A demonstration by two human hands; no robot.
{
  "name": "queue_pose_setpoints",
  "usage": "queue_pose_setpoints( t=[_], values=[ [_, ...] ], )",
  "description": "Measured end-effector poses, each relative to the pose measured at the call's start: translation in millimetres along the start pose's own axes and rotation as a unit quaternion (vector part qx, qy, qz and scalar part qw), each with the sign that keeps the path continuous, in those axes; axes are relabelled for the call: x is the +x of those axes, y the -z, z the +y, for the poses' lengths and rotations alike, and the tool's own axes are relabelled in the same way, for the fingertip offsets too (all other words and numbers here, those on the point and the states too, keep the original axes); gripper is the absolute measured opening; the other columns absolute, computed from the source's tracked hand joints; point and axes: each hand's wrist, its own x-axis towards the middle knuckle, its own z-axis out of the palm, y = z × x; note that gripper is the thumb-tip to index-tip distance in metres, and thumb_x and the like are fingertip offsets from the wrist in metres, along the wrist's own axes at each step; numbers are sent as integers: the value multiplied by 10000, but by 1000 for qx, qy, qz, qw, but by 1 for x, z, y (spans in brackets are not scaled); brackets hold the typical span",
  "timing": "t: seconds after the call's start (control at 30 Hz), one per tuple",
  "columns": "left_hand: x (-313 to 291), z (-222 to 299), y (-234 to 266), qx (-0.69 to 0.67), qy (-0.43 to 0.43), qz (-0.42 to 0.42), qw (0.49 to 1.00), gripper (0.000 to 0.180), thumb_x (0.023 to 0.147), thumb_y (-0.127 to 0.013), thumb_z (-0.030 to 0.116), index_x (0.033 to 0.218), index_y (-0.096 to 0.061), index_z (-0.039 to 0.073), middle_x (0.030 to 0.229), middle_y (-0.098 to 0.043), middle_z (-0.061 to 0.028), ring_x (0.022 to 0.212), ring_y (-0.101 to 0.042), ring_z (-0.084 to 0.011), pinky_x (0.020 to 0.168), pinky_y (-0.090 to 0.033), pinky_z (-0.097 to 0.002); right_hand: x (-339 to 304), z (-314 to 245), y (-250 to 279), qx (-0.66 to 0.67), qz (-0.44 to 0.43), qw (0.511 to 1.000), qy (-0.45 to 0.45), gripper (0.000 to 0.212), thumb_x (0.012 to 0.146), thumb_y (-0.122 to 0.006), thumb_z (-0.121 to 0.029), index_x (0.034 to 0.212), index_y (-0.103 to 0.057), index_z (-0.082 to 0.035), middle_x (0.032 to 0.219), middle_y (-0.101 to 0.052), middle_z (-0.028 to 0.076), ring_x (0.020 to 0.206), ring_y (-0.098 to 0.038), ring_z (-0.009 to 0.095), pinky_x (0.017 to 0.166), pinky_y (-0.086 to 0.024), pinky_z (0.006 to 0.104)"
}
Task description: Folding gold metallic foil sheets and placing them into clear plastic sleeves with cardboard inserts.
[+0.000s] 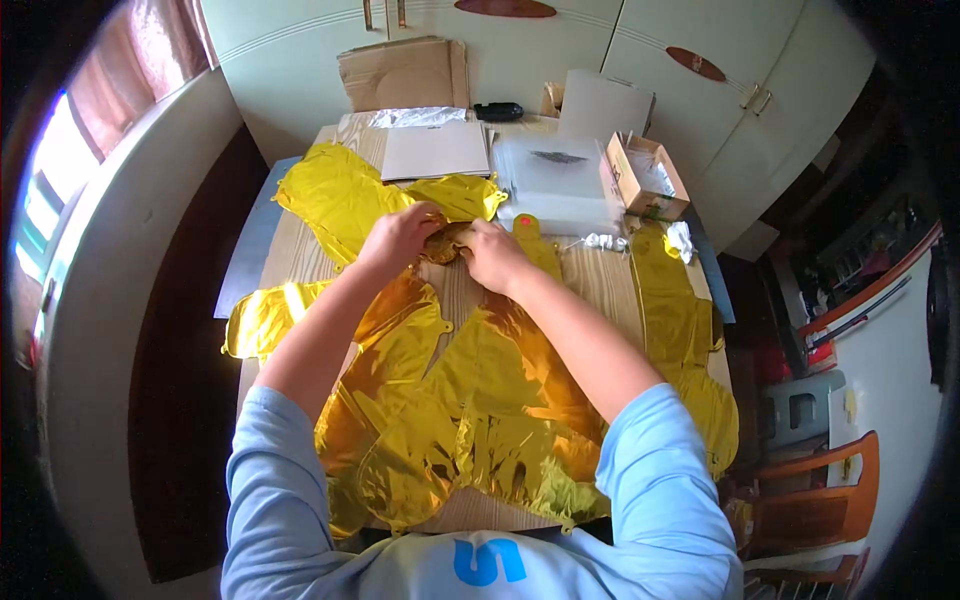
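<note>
Both hands meet over the middle of the wood-grain table point(597, 292), and here's the action — a crumpled piece of gold foil point(438, 249) right between them! The left hand point(402, 236) comes in from one side, fingers bent together, pinching the foil's upper left edge; the right hand point(495, 256) sits opposite, thumb and fingers pinching the right side, the very tips too small to make out. Nearer the body, a broad, wrinkled gold foil sheet point(430, 385) lies flat and shining between the forearms. Another yellow-gold foil sheet point(335, 200) sprawls at the far left — and a long foil strip point(675, 312) runs down the right side, near an open cardboard box point(664, 208)
</note>
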Motion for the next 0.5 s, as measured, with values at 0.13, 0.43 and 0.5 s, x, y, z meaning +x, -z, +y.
queue_pose_setpoints(
  t=[0.13, 0.43, 0.5],
  values=[
    [-13, -6, 5, 124, -174, -107, 971, 301, 906, -600, 22, 1201, -615, 83, 1209, -656, -149, 963, -692, -363, 793, -584, -414, 19, -9, -3, 46, -74, 993, -77, 263, 884, -544, -104, 1099, -691, -61, 1197, -602, 187, 1105, -610, 376, 956, -500, 462],
    [-12, -19, -16, 201, -198, -155, 947, 212, 853, -637, 88, 1059, -689, 80, 1109, -646, -114, 967, -662, -334, 841, -561, -391, 23, 8, -10, 77, -22, 994, -68, 225, 875, -547, -130, 992, -729, -69, 1106, -644, 179, 1053, -630, 371, 910, -518, 459],
    [-9, -25, -18, 200, -188, -172, 946, 236, 859, -656, 88, 1090, -703, 80, 1082, -667, -103, 966, -665, -320, 844, -558, -375, 18, 10, -10, 42, -30, 998, -48, 208, 867, -560, -130, 950, -740, -67, 1107, -644, 177, 1027, -639, 362, 897, -523, 453]
  ],
)
